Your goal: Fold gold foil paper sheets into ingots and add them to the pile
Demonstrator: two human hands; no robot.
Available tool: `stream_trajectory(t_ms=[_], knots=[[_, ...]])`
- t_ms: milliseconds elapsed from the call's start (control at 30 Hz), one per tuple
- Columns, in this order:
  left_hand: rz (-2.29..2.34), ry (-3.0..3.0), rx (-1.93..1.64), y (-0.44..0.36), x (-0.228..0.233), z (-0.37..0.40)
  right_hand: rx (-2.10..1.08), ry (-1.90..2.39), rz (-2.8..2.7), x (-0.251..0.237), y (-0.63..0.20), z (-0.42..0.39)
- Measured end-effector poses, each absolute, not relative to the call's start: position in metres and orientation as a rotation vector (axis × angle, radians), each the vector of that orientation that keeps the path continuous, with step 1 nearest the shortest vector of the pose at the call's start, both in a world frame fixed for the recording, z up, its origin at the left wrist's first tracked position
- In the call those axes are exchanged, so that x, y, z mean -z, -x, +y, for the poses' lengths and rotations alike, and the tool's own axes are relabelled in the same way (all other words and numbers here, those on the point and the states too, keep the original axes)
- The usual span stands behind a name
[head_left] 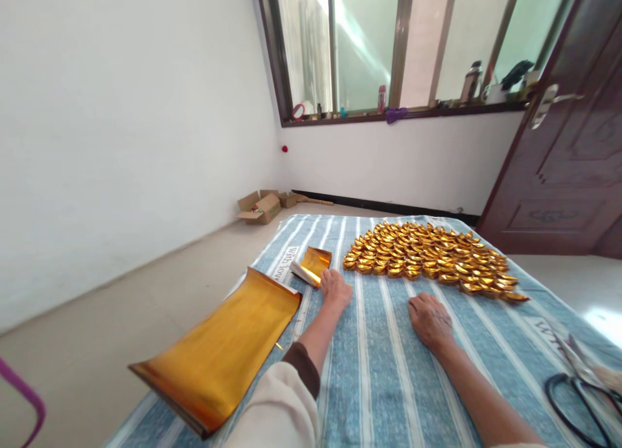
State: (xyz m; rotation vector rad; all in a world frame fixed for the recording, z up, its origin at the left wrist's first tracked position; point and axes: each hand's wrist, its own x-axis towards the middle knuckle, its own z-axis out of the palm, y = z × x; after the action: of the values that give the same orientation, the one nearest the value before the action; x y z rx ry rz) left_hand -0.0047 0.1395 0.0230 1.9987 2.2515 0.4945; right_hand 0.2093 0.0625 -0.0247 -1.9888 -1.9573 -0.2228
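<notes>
We note the left hand [336, 289] at the near corner of the small gold foil sheets [318, 260]; whether it grips, we cannot tell. The right hand [431, 320] rests with curled fingers on the striped tablecloth [381, 364], its grasp hidden. Folded foil ingots [422, 250] sit in close rows, presumably to save space; large foil sheets [218, 344] lie left, likely for reach. Scissors [584, 370] lie right. Beyond: window [364, 40], door [573, 176].

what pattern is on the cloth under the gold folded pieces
The cloth is blue with white stripes and some dark lettering; the head view shows it.
</notes>
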Motion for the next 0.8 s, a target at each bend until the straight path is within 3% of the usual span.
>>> stream_trajectory(t_ms=[433, 800], knots=[[2.303, -2.023, -0.406, 0.004, -0.015, 0.147, 0.215, 1.995, -1.941, 0.025, -0.21, 0.066], [2.138, -2.19, -0.249, -0.003, -0.022, 0.084, 0.13, 1.947, -1.928, 0.026, -0.212, 0.064]])
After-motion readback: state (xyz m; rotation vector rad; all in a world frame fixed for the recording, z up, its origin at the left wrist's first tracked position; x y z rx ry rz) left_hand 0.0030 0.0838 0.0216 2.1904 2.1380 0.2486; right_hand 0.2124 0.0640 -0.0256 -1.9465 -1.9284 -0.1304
